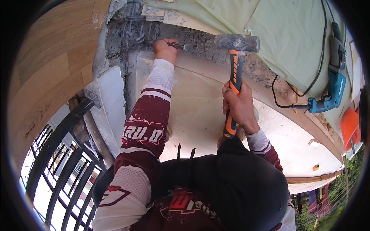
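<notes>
My left hand point(165, 50) is closed round a metal chisel point(180, 47), whose blunt end sticks out to the right of the fist. Its working end points left toward broken concrete point(115, 42) with exposed metal bars, and the tip cannot be made out. My right hand point(239, 103) grips the orange and black handle of a sledge hammer point(237, 43). The hammer's grey steel head is raised to the right of the chisel, apart from it.
A teal power drill point(332, 86) with a black cord lies on a green cloth point(293, 42) at the right. An orange object point(349, 124) is near it. Wood-look boards point(58, 50) run along the left, above a black metal railing point(58, 150). A pale panel point(200, 96) lies before me.
</notes>
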Tool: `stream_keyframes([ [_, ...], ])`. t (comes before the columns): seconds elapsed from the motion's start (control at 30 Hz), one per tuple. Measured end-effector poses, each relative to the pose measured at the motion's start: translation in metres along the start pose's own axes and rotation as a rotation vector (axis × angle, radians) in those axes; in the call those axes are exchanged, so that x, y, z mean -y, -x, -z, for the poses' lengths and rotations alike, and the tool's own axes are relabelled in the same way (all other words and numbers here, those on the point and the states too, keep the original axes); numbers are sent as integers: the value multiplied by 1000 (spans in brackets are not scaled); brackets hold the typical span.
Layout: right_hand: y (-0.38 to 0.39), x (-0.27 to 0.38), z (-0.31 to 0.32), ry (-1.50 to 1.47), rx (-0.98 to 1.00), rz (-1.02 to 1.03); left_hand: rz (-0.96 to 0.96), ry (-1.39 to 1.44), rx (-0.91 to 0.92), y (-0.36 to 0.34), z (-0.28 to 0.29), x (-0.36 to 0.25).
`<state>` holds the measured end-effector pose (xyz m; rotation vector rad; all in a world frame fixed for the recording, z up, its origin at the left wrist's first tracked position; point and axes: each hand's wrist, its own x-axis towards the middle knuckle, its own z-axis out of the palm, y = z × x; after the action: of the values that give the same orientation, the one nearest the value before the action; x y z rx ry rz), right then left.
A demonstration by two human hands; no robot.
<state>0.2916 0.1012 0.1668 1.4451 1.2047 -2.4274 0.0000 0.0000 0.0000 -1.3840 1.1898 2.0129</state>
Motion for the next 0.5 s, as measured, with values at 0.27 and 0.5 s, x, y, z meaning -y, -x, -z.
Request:
stream_keyframes([
  [0.27, 12, 23, 3, 2, -70, 161, -76, 109, -157, 25, -31, 19],
  [0.5, 9, 47, 7, -296, -198, 469, -92, 69, -193, 28, -38, 33],
])
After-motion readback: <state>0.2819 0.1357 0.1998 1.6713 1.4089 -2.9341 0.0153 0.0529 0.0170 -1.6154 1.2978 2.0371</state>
